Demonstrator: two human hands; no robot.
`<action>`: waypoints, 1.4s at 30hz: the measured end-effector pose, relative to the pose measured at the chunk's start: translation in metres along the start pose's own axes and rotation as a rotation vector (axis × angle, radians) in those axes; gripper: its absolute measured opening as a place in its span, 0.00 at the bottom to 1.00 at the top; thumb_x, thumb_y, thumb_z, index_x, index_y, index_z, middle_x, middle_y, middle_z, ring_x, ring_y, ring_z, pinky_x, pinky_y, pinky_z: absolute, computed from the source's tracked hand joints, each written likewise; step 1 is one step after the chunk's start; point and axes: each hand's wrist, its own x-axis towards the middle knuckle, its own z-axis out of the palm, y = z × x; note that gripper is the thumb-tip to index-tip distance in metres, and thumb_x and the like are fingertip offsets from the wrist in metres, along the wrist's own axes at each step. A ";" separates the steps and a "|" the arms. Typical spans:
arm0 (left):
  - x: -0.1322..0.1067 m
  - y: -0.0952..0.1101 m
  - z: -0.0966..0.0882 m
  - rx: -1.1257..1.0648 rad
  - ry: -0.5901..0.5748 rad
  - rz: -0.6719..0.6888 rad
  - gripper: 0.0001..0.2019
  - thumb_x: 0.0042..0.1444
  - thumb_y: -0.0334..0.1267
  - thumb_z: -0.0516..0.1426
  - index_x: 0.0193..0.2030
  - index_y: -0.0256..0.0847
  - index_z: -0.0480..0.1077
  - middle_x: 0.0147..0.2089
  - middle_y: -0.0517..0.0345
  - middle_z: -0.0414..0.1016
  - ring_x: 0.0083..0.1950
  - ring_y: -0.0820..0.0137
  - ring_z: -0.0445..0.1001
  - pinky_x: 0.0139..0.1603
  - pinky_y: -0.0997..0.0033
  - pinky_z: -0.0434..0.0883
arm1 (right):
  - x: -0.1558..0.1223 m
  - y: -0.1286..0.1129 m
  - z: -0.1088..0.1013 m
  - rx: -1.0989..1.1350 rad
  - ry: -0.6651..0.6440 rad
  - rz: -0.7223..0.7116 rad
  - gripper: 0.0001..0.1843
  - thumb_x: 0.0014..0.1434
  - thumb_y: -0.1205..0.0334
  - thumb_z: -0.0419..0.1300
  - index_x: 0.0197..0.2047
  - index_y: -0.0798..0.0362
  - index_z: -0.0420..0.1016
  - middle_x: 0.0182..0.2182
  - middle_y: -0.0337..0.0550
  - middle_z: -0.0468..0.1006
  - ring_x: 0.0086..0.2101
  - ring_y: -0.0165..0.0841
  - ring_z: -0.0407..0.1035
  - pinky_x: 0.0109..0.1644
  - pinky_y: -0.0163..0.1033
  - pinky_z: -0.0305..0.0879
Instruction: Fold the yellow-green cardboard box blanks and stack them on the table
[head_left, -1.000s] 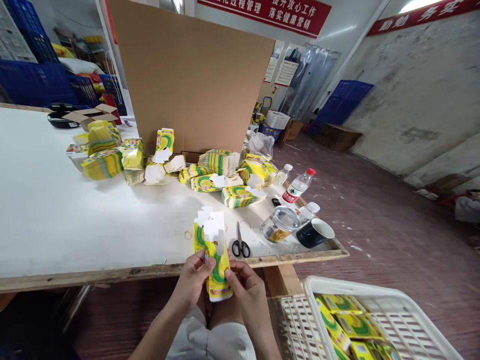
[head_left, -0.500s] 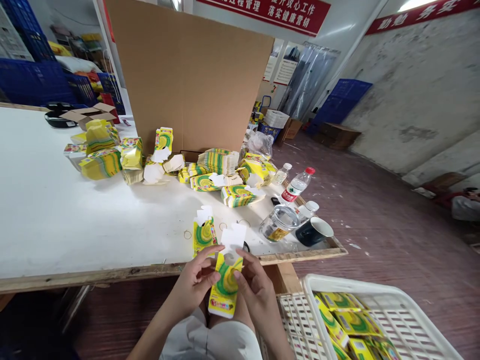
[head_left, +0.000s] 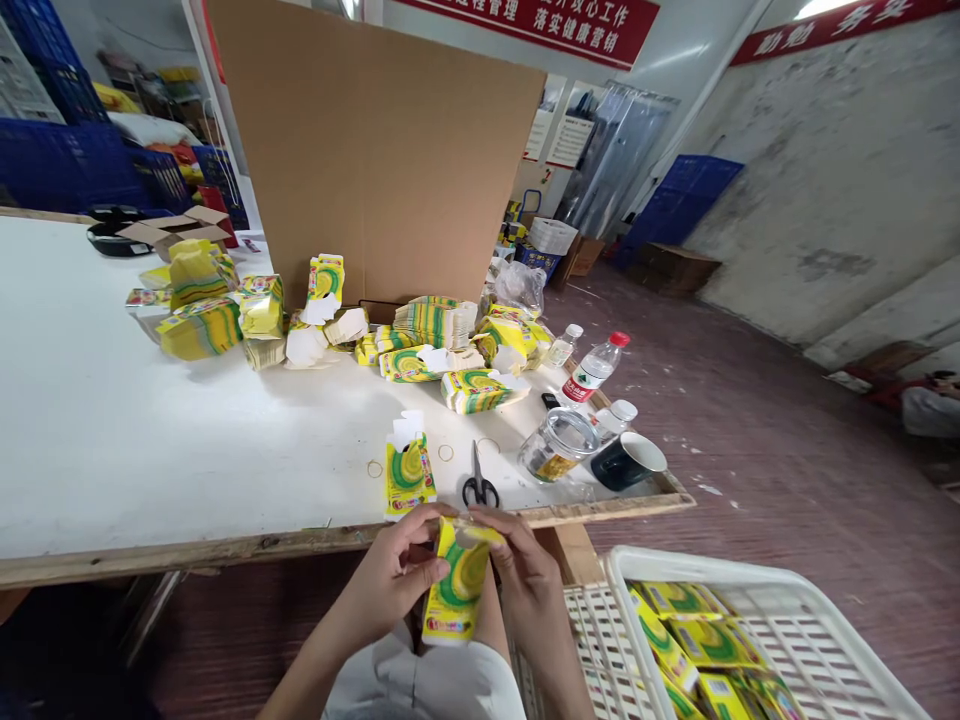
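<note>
Both hands hold one small yellow and green carton (head_left: 456, 590) upright over my lap, just below the table's front edge. My left hand (head_left: 394, 575) grips its left side with curled fingers. My right hand (head_left: 521, 575) pinches its top right, where the flap is folded down. A second carton of the same kind (head_left: 409, 472) stands on the white table (head_left: 112, 440) close to the edge, white flaps up. Black scissors (head_left: 478, 480) lie beside it.
Heaps of flat and folded yellow cartons (head_left: 435, 345) lie mid-table before a tall cardboard sheet (head_left: 375, 150). A jar (head_left: 559, 448), dark mug (head_left: 628, 462) and water bottle (head_left: 596, 368) crowd the right corner. A white plastic crate (head_left: 750, 640) with finished cartons sits at lower right.
The held carton's white top flaps, which stood up before, are now folded down. The carton has sunk lower towards my lap, uncovering the scissors.
</note>
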 end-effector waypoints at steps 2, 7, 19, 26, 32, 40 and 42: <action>0.001 -0.001 0.000 0.029 0.028 0.008 0.23 0.59 0.42 0.62 0.61 0.43 0.68 0.52 0.45 0.80 0.50 0.58 0.79 0.48 0.65 0.74 | 0.001 -0.003 -0.005 -0.065 -0.034 -0.045 0.21 0.66 0.45 0.54 0.42 0.47 0.84 0.45 0.50 0.80 0.50 0.45 0.72 0.55 0.49 0.67; 0.002 -0.002 0.004 0.071 0.062 0.042 0.23 0.61 0.40 0.59 0.63 0.44 0.67 0.56 0.45 0.79 0.52 0.57 0.79 0.48 0.65 0.76 | 0.002 -0.007 -0.002 -0.015 -0.179 0.208 0.23 0.59 0.50 0.64 0.54 0.51 0.71 0.31 0.42 0.82 0.30 0.37 0.74 0.33 0.38 0.70; 0.002 -0.002 0.006 0.049 0.020 0.049 0.25 0.63 0.43 0.57 0.66 0.43 0.63 0.58 0.43 0.77 0.56 0.57 0.77 0.54 0.62 0.73 | 0.010 -0.004 0.004 -0.271 -0.125 0.154 0.16 0.58 0.60 0.59 0.49 0.53 0.67 0.17 0.30 0.70 0.19 0.30 0.60 0.23 0.33 0.52; 0.003 0.003 0.009 0.035 0.038 0.013 0.25 0.60 0.42 0.60 0.64 0.40 0.64 0.56 0.43 0.79 0.53 0.57 0.78 0.50 0.65 0.74 | 0.012 0.000 0.007 -0.378 -0.163 0.188 0.20 0.54 0.62 0.59 0.50 0.53 0.66 0.16 0.25 0.62 0.18 0.30 0.59 0.24 0.33 0.49; 0.007 0.003 0.008 -0.018 0.077 -0.001 0.23 0.58 0.40 0.63 0.60 0.41 0.66 0.51 0.46 0.82 0.49 0.59 0.80 0.47 0.66 0.74 | 0.009 0.001 -0.002 -0.198 -0.106 0.120 0.19 0.58 0.55 0.62 0.52 0.50 0.76 0.27 0.37 0.74 0.23 0.30 0.64 0.28 0.35 0.61; 0.010 -0.004 0.013 0.182 0.137 0.078 0.18 0.60 0.39 0.59 0.57 0.45 0.70 0.56 0.47 0.79 0.56 0.58 0.78 0.56 0.60 0.74 | -0.002 -0.022 -0.050 -0.222 0.196 0.085 0.19 0.57 0.43 0.63 0.36 0.51 0.80 0.32 0.48 0.79 0.31 0.39 0.71 0.34 0.41 0.68; 0.013 -0.006 0.000 0.412 0.265 0.148 0.17 0.63 0.40 0.56 0.58 0.47 0.70 0.61 0.48 0.75 0.64 0.56 0.72 0.66 0.52 0.66 | -0.012 -0.031 -0.101 -0.582 0.488 -0.011 0.17 0.54 0.44 0.65 0.36 0.50 0.79 0.34 0.50 0.79 0.31 0.41 0.69 0.33 0.42 0.64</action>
